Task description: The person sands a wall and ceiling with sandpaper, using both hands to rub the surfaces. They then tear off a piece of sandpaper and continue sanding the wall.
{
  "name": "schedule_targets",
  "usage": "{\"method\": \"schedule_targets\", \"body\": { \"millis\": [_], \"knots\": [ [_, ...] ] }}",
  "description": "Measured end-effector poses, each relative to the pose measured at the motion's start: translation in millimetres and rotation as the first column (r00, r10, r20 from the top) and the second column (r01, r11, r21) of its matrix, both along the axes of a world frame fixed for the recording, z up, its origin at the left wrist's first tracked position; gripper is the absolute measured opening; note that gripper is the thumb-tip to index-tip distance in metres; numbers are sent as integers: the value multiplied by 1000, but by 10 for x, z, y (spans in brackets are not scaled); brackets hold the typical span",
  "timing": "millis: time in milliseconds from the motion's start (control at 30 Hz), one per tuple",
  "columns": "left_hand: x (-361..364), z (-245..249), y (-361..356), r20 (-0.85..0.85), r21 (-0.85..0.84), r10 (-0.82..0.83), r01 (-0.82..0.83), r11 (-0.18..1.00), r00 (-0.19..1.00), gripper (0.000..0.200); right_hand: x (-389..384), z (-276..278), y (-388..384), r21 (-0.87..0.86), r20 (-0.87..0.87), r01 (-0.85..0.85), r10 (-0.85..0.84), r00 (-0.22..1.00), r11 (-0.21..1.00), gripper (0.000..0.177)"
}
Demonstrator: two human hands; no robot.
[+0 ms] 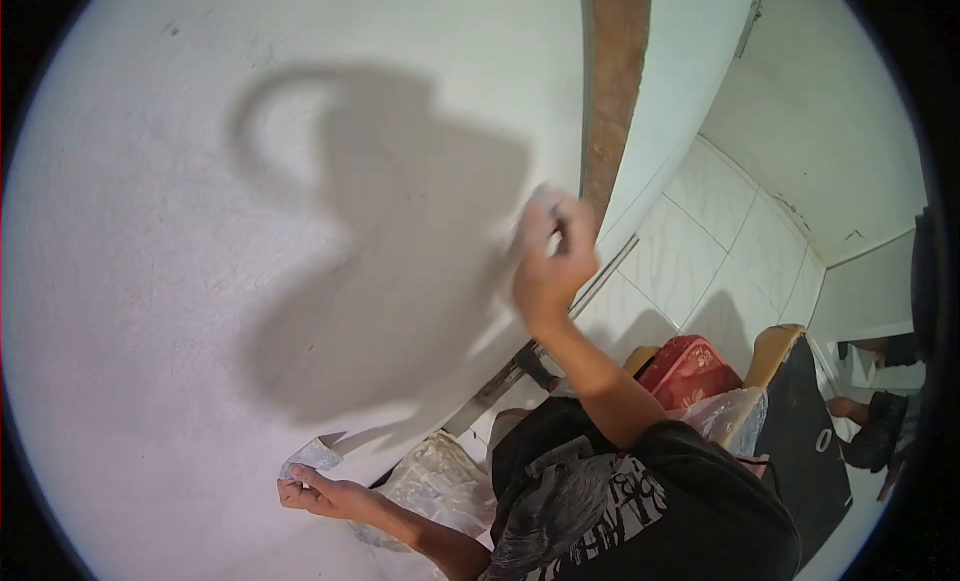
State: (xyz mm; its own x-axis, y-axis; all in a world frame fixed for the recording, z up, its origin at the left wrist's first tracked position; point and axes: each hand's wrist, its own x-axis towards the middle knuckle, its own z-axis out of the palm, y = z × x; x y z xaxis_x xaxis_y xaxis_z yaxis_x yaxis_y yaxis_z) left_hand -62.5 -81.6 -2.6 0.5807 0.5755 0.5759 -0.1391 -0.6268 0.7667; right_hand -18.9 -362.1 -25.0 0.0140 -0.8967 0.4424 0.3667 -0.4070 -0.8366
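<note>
Sticking up from the fingers of the left hand, a grey flat piece lies against or just off the white wall, well to the lower left of the brown strip. That hand is closed on the piece's lower edge, thumb laid along it and fingers folded under. Just left of the brown strip's lower end is the right hand, blurred, its fingers curled toward the thumb around a small gap; a greyish patch shows at its fingertips, but whether it grips something there cannot be told. A broad shadow falls on the wall left of the brown strip. Below the strip are a black T-shirt with a pale print and, farther left, a clear plastic bag. A red patterned bag and a black panel lie to the strip's lower right.
</note>
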Motion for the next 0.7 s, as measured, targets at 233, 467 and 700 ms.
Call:
{"method": "schedule_targets", "body": {
  "millis": [233,467,700],
  "knots": [
    [-11,-2,44,-50,-7,-6,5,1000,999,33,37,15,-33,19,-4,9,-9,1000,1000,6],
    [23,-29,157,-23,-2,-26,26,1000,999,31,-24,146,59,-301,-44,-128,120,992,945,9],
    [332,79,344,595,-162,-113,257,953,795,31,-43,273,146,-507,40,-63,96,995,860,15]
  ]
}}
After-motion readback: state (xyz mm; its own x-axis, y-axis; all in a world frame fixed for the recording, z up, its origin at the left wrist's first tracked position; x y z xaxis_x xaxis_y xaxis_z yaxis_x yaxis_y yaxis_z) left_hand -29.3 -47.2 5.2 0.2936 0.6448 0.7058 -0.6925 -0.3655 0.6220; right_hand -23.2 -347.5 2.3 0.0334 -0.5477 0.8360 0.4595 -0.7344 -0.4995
